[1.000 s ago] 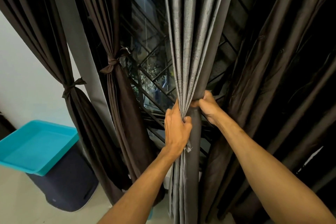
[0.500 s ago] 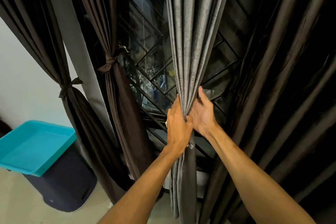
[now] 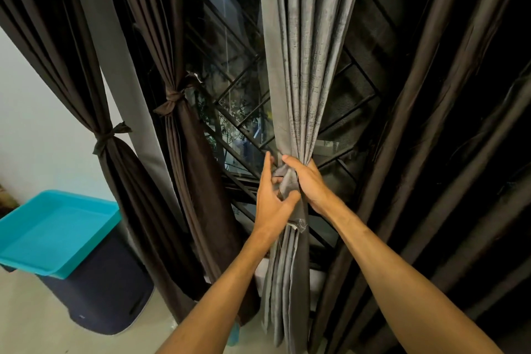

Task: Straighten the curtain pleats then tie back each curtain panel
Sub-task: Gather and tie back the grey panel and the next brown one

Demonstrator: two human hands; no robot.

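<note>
1. At centre frame, before the window grille: grey curtain panel, hanging full length, its pleats drawn together into a narrow waist at mid-height and falling loose again below.
2. Grey tie strip: same cloth as the panel, lying across the front of the gathered waist, frayed end hanging just below the hands.
3. Right hand: grip closed round the gathered waist, thumb laid across the front, fingers wrapped out of sight behind the cloth.
4. Left hand: grip wide, fingers spread with the forefinger pointing upward, thumb tip touching the strip just beside the right hand.
5. Inner brown panel, left of the grey one: gathered and bound with a knotted brown tie.
6. Outer brown panel, far left against the white wall: likewise bound, knot at mid-height.
7. Dark brown curtain, right side: hanging untied in broad folds.
8. Turquoise tray, lower left: resting on top of a dark bin that stands on the pale floor.
</note>
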